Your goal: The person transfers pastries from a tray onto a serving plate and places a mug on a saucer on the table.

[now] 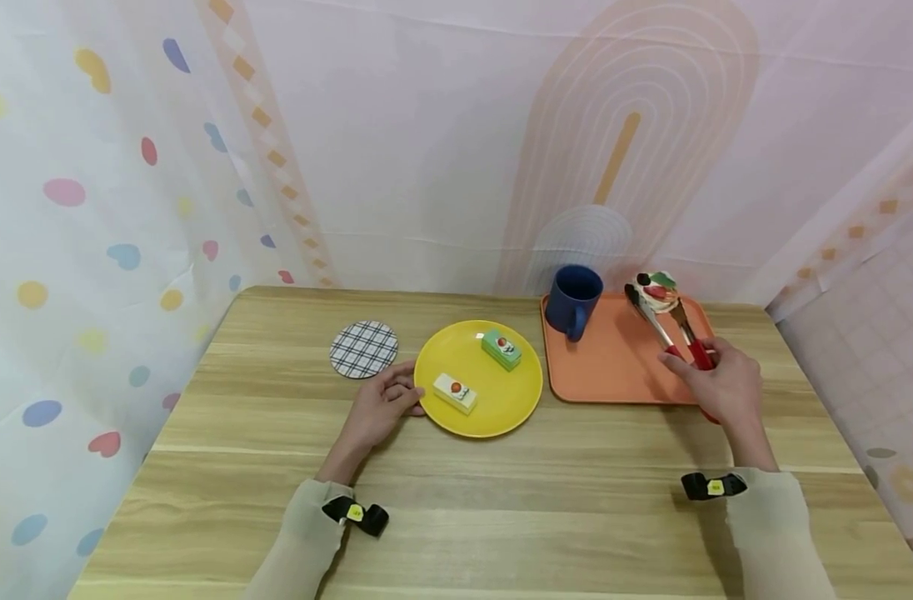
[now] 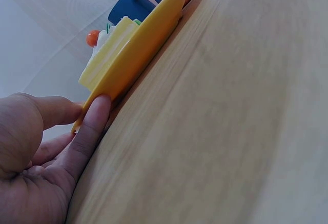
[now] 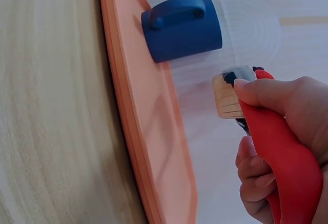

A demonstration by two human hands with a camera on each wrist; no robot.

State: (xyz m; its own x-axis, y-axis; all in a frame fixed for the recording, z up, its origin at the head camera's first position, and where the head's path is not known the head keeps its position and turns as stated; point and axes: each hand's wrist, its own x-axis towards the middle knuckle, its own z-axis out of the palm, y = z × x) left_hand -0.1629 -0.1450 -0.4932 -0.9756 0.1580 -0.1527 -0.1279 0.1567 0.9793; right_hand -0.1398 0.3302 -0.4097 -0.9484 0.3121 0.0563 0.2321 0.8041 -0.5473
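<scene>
Left hand pinches the near-left rim of a yellow plate, thumb on top and a finger beneath. Right hand grips the red handles of a pair of tongs, thumb along one side and fingers curled round the other. Just beyond that hand the tongs clasp a small round cake topped with cream and fruit; the right wrist view shows it held up, apart from the orange tray below. Close to the left hand's fingertips, on the plate, lies a pale yellow cake slice with an orange ball on top; farther out, toward the right hand, lies a green slice — the two are apart. The tray lies forward and left of the right hand, with a blue mug standing upright at its far-left corner (handle toward the person). Just beyond the left hand, a round checked coaster lies flat on the wood-grain table. Past everything, beyond both hands, hangs a patterned cloth.
</scene>
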